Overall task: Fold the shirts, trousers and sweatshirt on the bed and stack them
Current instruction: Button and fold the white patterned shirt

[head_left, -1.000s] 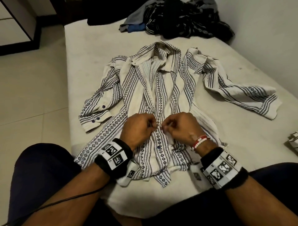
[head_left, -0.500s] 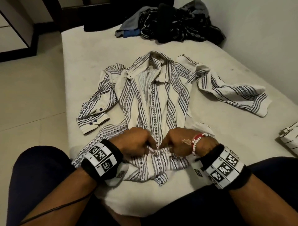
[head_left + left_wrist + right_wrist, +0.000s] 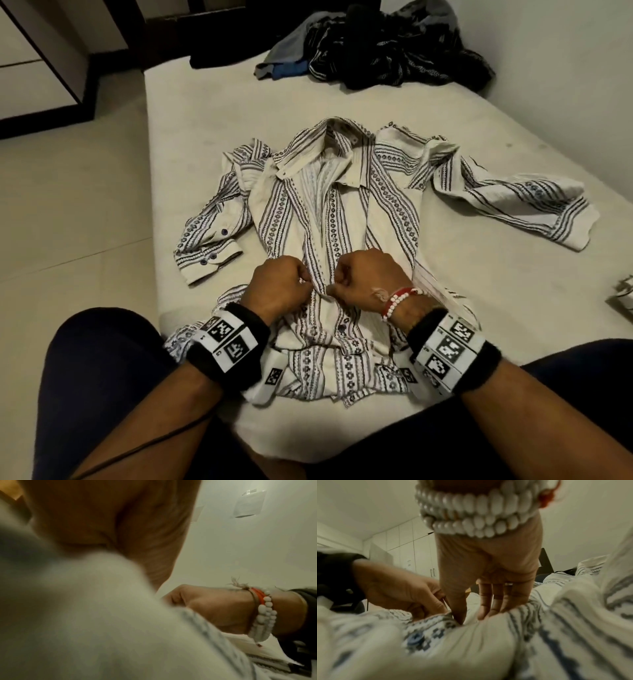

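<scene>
- Cream cotton with dark patterned stripes: the shirt [image 3: 329, 240] lies face up on the bed [image 3: 205, 113], its hem at the near edge by my knees, collar pointing toward the far end.
- My left hand [image 3: 279, 291] and right hand [image 3: 368, 282] sit knuckle to knuckle over the placket, just above the lower buttons. Both have fingers curled, each pinching one front edge of the shirt; the right wrist view shows my thumb and fingertips pressed into the cloth beside a blue button [image 3: 414, 639].
- I judge I am buttoning the front before folding. The risk here is a button slipping out of its hole, or the two edges being matched one hole off, which would leave the front skewed and the fold lopsided.
- The left sleeve [image 3: 209, 246] is bent up near the left edge; the right sleeve [image 3: 513, 202] is flung toward the right edge. Both still need squaring.
- At the far end a dark heap of clothes [image 3: 383, 48] waits unfolded.
- At the right edge a folded pale item [image 3: 625, 301] is barely in view.
</scene>
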